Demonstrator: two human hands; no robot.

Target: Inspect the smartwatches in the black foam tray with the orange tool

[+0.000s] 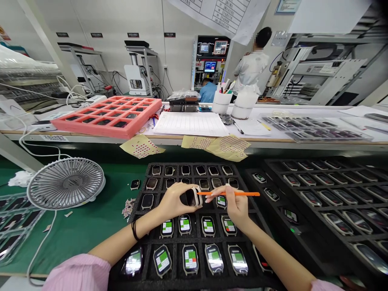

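Watch (pixel 191 197) is up off the tray, over its middle rows, case pale, on edge; fingers cover part of it, so its face is hard to read. Left hand (pixel 175 200) grasps it between thumb and fingers. Right hand (pixel 236 205) pinches an orange stick (pixel 250 194), pointed left, tip at the case edge; actual contact too fine to confirm. Black band on left wrist; pink sleeves cut off by the lower frame edge.

Below: black foam tray (pixel 200 239) with watches in compartments, nearer ones mostly lit green and white, far rows dark. Hands and forearms hide several slots; screen text illegible. Lower-left watch washed out by glare; one at lower right half behind the right forearm. Second foam tray (pixel 300 203) to the right, cut off by the frame.

Left: grey fan (pixel 68 184) on green mat, clear trays (pixel 18 223) cut off at the edge. Shelf above: pink foam tray (pixel 127 131), contents small and dark; ruled sheet (pixel 190 123), entries unreadable; pen cup (pixel 220 103). Hanging paper (pixel 242 24) cropped at top. Behind, one person (pixel 253 68) stands, another in blue (pixel 207 92) mostly hidden.
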